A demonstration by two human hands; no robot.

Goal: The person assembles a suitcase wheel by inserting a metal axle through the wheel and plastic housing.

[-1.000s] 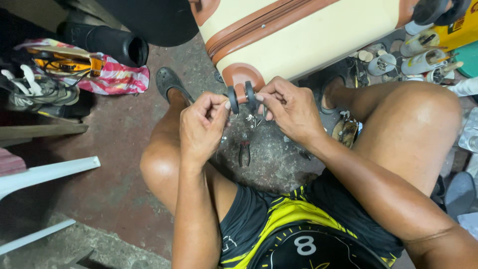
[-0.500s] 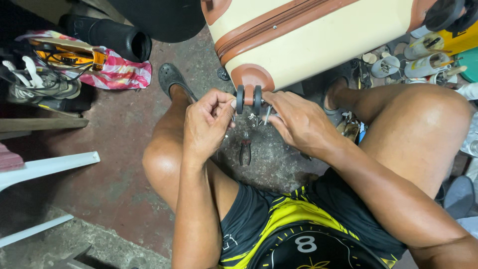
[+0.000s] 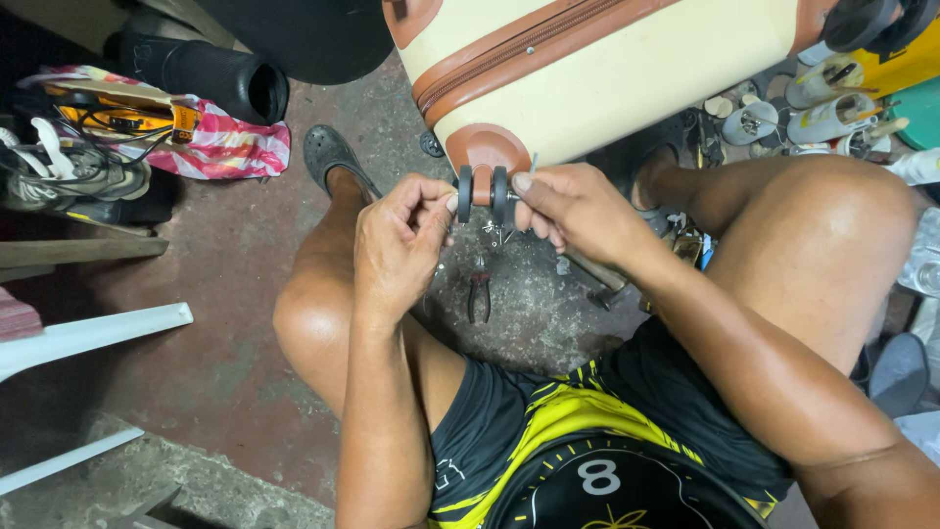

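Note:
A cream suitcase with brown trim lies tilted in front of me, its brown corner bracket holding a pair of black wheels. My left hand pinches the left side of the wheel pair with thumb and fingers. My right hand presses against the right wheel and holds a thin metal pin that sticks up by the bracket. Both hands meet at the wheels, above my bent knees. Small red-handled pliers lie on the concrete floor just below the hands.
A hammer lies under my right wrist. Several cans and tubes crowd the upper right. A black boot, a striped cloth bag and shoes sit at left. A white plastic chair edges the lower left.
The view shifted so hands and suitcase sit slightly lower and right in frame. Both hands stay at the wheel pair, and the right hand's fingers have closed in on the axle.

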